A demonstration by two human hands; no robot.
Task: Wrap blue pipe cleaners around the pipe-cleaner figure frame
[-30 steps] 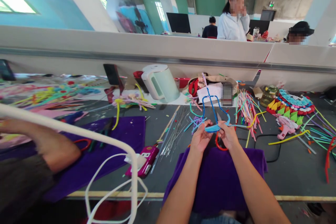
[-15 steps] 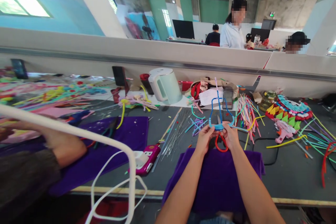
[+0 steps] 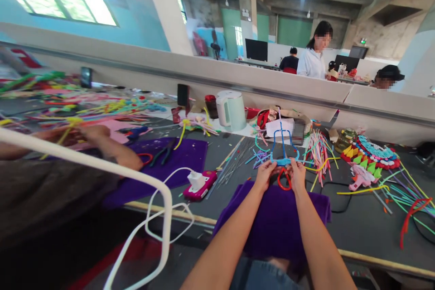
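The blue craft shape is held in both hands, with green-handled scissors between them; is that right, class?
Not quite: the head view shows red-handled scissors, not green. The blue craft shape is held in the left hand and right hand, with the scissors between.

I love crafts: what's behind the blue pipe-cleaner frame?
The blue pipe-cleaner frame has white paper showing behind its top; red scissor handles show below. Anything directly behind its base is hidden.

left hand [image 3: 266, 176]: pinching the left end of the blue frame's [image 3: 282, 162] bottom band
right hand [image 3: 297, 175]: fingers at the band's right end
scissors [image 3: 284, 188]: red handle showing between the hands
purple cloth [image 3: 272, 222]: beneath the forearms
pale kettle [image 3: 236, 115]: upright beyond, leftward
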